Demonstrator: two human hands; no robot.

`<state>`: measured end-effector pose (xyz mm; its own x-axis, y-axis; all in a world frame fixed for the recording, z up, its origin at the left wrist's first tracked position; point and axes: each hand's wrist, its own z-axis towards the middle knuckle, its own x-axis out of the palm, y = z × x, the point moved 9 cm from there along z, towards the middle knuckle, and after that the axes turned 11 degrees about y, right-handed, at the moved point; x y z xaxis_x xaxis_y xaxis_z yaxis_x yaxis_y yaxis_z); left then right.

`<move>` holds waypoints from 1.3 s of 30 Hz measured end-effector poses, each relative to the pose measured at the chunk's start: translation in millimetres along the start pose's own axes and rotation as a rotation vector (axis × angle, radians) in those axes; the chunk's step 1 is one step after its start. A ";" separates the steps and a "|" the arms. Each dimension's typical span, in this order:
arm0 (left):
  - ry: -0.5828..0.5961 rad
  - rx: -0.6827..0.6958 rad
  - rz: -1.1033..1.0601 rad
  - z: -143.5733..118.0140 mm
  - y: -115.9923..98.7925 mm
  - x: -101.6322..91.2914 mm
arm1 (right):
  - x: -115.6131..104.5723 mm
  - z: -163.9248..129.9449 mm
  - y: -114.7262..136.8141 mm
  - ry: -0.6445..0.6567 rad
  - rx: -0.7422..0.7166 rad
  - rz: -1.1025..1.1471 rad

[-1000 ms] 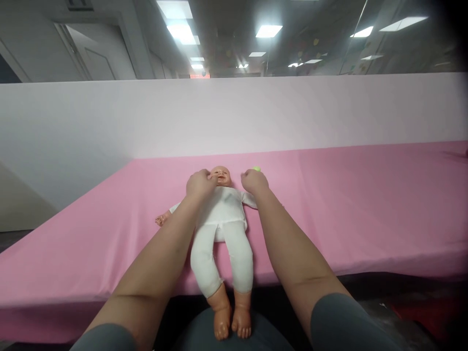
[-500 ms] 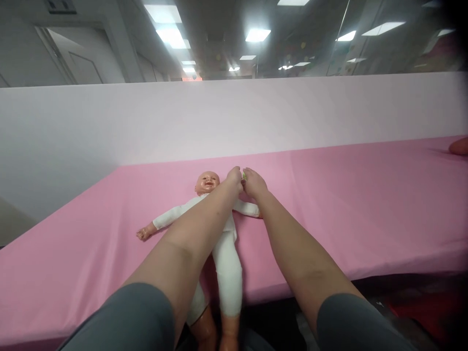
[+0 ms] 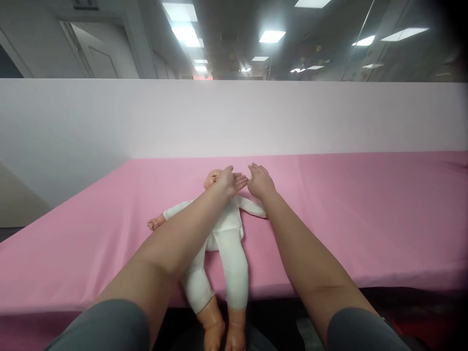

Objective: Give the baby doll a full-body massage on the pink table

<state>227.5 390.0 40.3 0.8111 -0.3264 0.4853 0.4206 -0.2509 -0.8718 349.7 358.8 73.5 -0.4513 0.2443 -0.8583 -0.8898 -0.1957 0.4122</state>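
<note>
Reaching over a plastic baby doll in white cloth [image 3: 223,229], my left hand [image 3: 228,181] and right hand [image 3: 260,180], at the doll's one o'clock, spread open, holding nothing, on the pink-covered table [image 3: 365,214].

An office-like hall: recessed ceiling light panels [image 3: 272,36] and glass partitions [image 3: 395,53] above a pale divider wall [image 3: 234,117], beyond the hands [image 3: 260,180] at a pink-covered desk [image 3: 365,214].

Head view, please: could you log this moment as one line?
left hand: open, beside doll head | right hand: open, empty | doll: face-up, pink table
</note>
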 end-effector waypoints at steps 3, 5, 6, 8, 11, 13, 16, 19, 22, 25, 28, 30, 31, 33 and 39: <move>-0.038 -0.017 -0.047 -39.4 -11.6 -25.6 | -13.1 -24.1 59.8 -0.019 -0.158 0.105; 0.014 0.062 -0.029 -64.5 -22.5 -34.5 | -6.7 -45.6 109.8 0.076 -0.337 0.187; 0.050 0.092 -0.021 -75.7 -25.1 -37.2 | 0.4 -57.1 132.8 0.145 -0.423 0.215; 0.087 0.089 -0.038 -92.8 -22.3 -43.3 | 15.0 -74.5 162.0 0.228 -0.495 0.217; 0.080 0.047 -0.030 -103.6 -17.1 -52.9 | 33.9 -84.5 174.8 0.256 -0.507 0.138; 0.062 0.046 0.003 -104.0 -20.6 -59.8 | 41.9 -83.5 170.3 0.238 -0.480 0.066; 0.030 0.084 -0.019 -103.1 -31.7 -72.1 | 49.1 -83.9 165.4 0.229 -0.464 -0.001; -0.002 0.157 -0.231 -106.2 -39.7 -84.7 | 54.1 -97.5 180.6 0.255 -0.600 0.015; 0.007 0.222 -0.461 -110.7 -39.9 -87.3 | 58.3 -114.2 198.1 0.292 -0.741 0.070; 0.068 0.198 -0.529 -110.7 -30.9 -75.3 | 60.6 -117.2 199.7 0.309 -0.748 0.102; 0.109 0.087 -0.521 -107.2 -15.2 -60.2 | 63.1 -107.8 188.6 0.327 -0.667 0.068; 0.131 0.033 -0.518 -105.4 -9.1 -53.9 | 63.8 -99.0 178.5 0.330 -0.591 0.019; 0.137 0.027 -0.522 -104.8 -9.0 -53.2 | 63.7 -94.7 173.4 0.328 -0.550 -0.007; 0.126 0.061 -0.535 -104.3 -14.3 -58.5 | 62.7 -88.7 165.3 0.321 -0.482 -0.055; -0.022 0.242 -0.557 -105.5 -40.8 -102.8 | 66.8 -98.2 176.7 0.361 -0.628 -0.033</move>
<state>84.1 337.7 32.9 0.4500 -0.1856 0.8735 0.8625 -0.1635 -0.4790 168.9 247.3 59.0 -0.2782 -0.0479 -0.9593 -0.6471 -0.7288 0.2240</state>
